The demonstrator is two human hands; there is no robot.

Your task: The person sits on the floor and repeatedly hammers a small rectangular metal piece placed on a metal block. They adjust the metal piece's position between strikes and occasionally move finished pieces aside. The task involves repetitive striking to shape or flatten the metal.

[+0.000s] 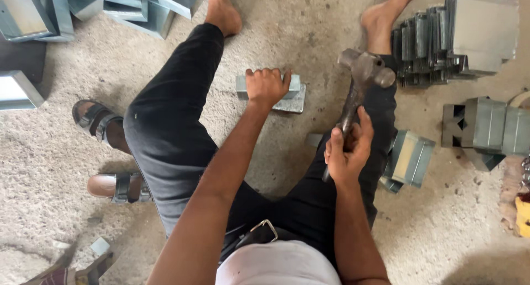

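I sit on a rough concrete floor with my legs spread. My left hand [266, 86] grips a small folded sheet-metal box [294, 86] that rests on a flat metal block [292, 104] between my legs. My right hand [348, 148] is closed around the handle of a ball-peen hammer [364, 70], whose worn steel head is raised to the right of the box, above my right shin.
Stacked folded metal pieces [436, 39] lie at the upper right, and more metal boxes [488, 128] and one open box [409, 158] sit by my right leg. Larger metal boxes [110, 6] stand at the upper left. Another person's sandalled feet [102, 125] are at the left.
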